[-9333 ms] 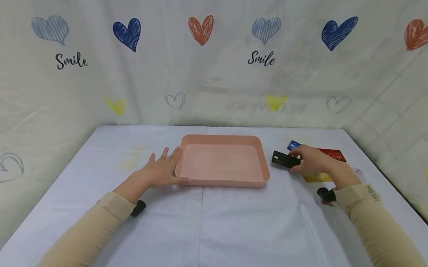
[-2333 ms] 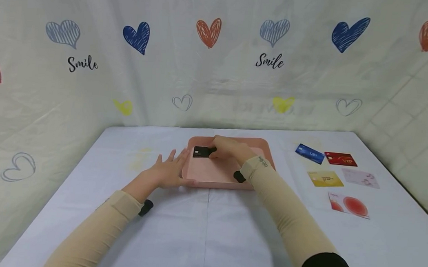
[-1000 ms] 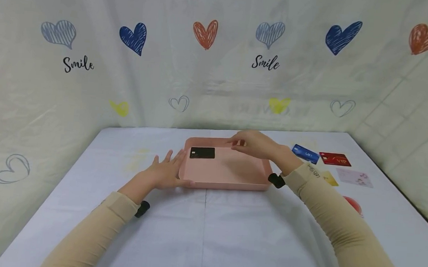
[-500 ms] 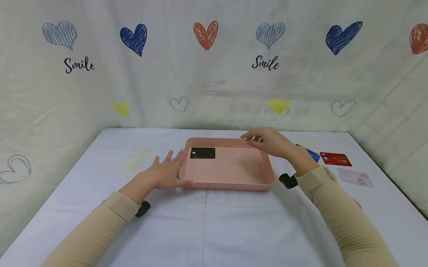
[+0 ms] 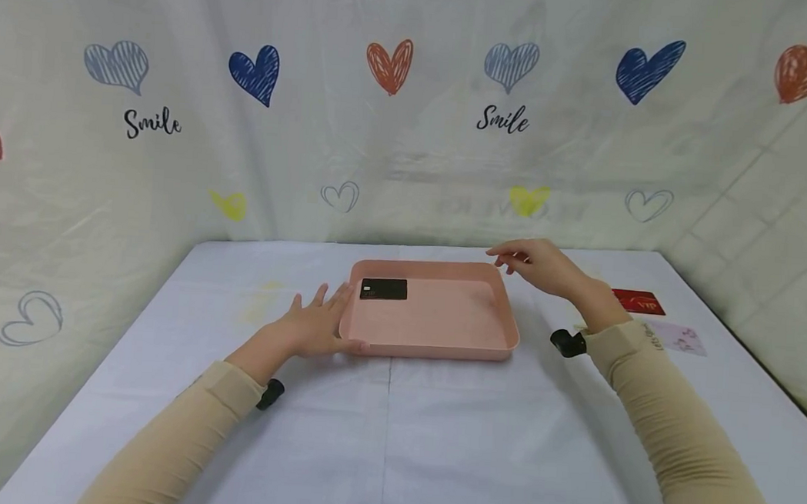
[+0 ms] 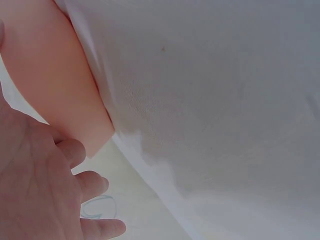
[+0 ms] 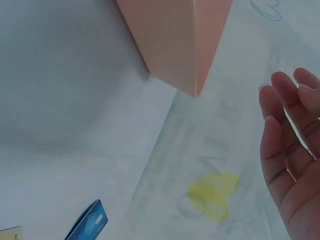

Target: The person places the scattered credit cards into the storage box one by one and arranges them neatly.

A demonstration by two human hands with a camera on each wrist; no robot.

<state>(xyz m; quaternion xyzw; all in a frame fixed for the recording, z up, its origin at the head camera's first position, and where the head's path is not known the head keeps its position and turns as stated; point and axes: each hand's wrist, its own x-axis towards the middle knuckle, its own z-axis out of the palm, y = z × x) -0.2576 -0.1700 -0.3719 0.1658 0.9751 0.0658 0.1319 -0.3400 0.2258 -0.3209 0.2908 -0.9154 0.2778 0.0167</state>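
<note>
A shallow pink tray (image 5: 439,352) stands in the middle of the white table. A black card (image 5: 383,289) lies flat inside it, toward the far left corner. With fingers spread, my left hand (image 5: 307,331) rests against the tray's left side; its thumb lies at the near left corner. In the right wrist view, my right hand (image 7: 295,145) has loosely bent fingers and holds nothing. It hovers off the tray's far right corner in the head view. A blue card (image 7: 89,222) shows low in the right wrist view, hidden behind the right arm in the head view.
Right of the right forearm lie a red VIP card (image 5: 638,302) and a pale pink card (image 5: 679,338). The corner of a yellowish card (image 7: 11,234) shows in the right wrist view. A cloth backdrop (image 5: 424,145) with hearts rises behind the table (image 5: 434,439).
My right hand carried the black card from the right into the tray, let go of it, then moved back right past the tray's edge. My left hand stayed at the tray.
</note>
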